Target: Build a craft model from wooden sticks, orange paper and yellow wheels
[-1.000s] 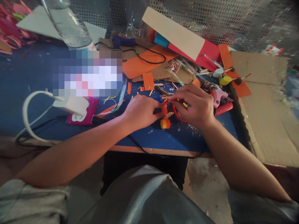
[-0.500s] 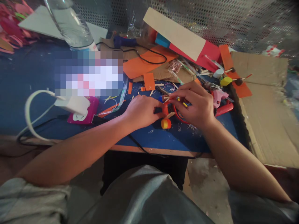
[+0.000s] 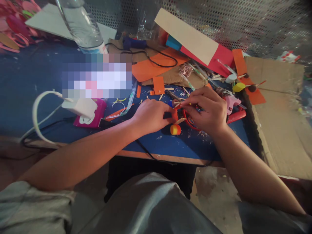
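My left hand (image 3: 152, 115) is closed, thumb and forefinger pinching a small orange piece (image 3: 175, 115) above the blue tabletop. My right hand (image 3: 209, 112) is closed too, its fingertips on a thin wooden stick (image 3: 178, 103) at the upper edge of that piece. Another short stick (image 3: 180, 121) juts out below. Close under the left fingertips is a yellow-and-orange round cap (image 3: 175, 130); whether it is joined to the piece I cannot tell. A red loop-shaped handle (image 3: 192, 124) lies under the right hand, which partly hides it.
Left of my hands, a white charger (image 3: 80, 107) is plugged into a magenta socket block (image 3: 101, 112). Behind stand a clear bottle (image 3: 85, 29), orange paper (image 3: 146, 70) and a dark blue-handled corded tool (image 3: 134, 43). Right are a pink tool (image 3: 231, 104), a yellow cap (image 3: 238, 87) and cardboard (image 3: 282, 130).
The whole view has shifted slightly, so things on the table appear a little further right. Both hands keep nearly the same grip, with the right fingertips still at the stick.
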Motion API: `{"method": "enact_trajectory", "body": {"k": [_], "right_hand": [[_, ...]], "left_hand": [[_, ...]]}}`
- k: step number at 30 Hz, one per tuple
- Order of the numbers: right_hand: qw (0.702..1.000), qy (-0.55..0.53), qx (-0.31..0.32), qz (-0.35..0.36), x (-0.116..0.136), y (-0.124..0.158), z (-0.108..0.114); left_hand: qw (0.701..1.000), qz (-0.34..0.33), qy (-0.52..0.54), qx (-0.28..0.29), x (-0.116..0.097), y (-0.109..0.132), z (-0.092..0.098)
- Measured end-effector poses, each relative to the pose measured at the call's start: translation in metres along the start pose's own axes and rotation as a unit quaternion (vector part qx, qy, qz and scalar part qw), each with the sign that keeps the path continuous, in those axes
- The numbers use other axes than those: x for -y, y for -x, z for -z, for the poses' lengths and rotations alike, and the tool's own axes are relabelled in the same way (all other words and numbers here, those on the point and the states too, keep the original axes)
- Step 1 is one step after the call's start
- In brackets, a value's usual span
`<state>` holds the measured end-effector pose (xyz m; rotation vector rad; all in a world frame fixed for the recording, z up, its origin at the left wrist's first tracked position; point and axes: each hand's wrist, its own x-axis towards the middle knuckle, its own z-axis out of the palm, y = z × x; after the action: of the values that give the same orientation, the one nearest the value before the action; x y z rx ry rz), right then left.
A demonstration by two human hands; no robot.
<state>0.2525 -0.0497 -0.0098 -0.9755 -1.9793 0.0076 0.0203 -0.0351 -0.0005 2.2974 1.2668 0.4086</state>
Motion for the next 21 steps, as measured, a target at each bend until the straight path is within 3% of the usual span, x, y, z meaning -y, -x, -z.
{"method": "enact_trajectory", "body": {"k": [21], "right_hand": [[1.0,-0.017,-0.01,-0.012,-0.002,0.0,-0.0045]], "left_hand": [[0.999,-0.002,0.049,0.002,0.0023,-0.0029,0.0008]]}}
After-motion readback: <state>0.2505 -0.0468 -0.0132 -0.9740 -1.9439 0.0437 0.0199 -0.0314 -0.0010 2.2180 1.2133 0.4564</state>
